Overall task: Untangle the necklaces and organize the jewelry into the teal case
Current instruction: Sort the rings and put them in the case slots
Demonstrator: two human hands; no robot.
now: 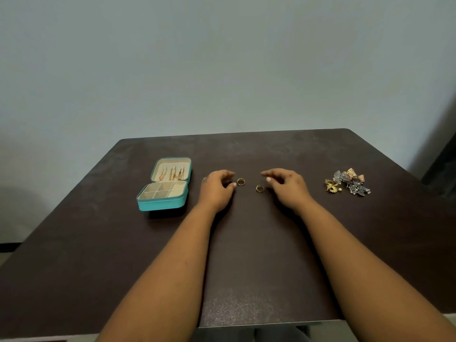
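Two rings sit on the surface between your hands: one ring just beside your left hand, the other ring just beside your right hand. Both hands hover with fingers loosely curled, holding nothing. The case lies open to your left, chains already in the lid, and the lower compartments look free. The pile of brooches and earrings sits well apart on the right.

My read: rings go next. Pinch each by the band, not from the top, or it'll skid on this slick surface. Left hand is nearest the case, so take that ring first and press it into the ring-roll slots at the tray's right side. Don't disturb the chains.
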